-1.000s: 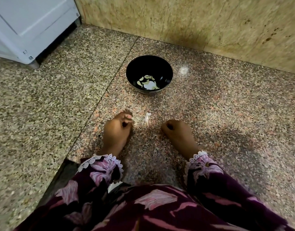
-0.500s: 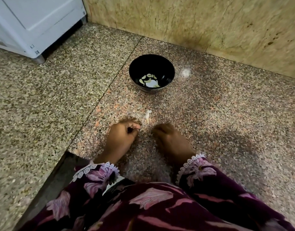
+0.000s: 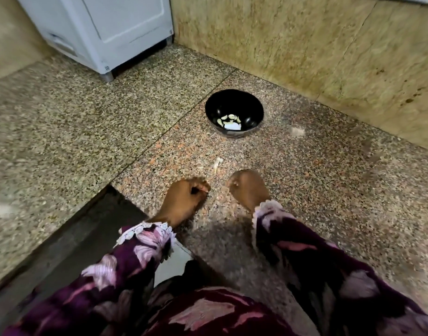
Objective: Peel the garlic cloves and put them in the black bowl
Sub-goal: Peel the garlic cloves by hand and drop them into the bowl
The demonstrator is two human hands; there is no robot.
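Note:
The black bowl (image 3: 232, 100) stands on the speckled granite surface, with several peeled garlic cloves (image 3: 228, 118) and a white scrap at its bottom. A pale strip of garlic skin (image 3: 217, 163) lies on the granite between the bowl and my hands. My left hand (image 3: 185, 197) rests on the surface below the bowl, fingers curled into a fist with the thumb against them; nothing shows inside it. My right hand (image 3: 248, 187) is beside it, blurred, knuckles up and fingers curled under, with no visible thing in it.
A white appliance (image 3: 106, 27) stands at the back left. A yellowish stone wall (image 3: 305, 44) runs behind the bowl. The granite slab ends at a corner by my left wrist, with a dark gap (image 3: 87, 226) below it. My purple floral sleeves fill the bottom.
The view has tilted up and shifted, so the bowl sits further away. Both hands have drawn back toward me and closer together; the right hand moved left. The garlic skin stays put.

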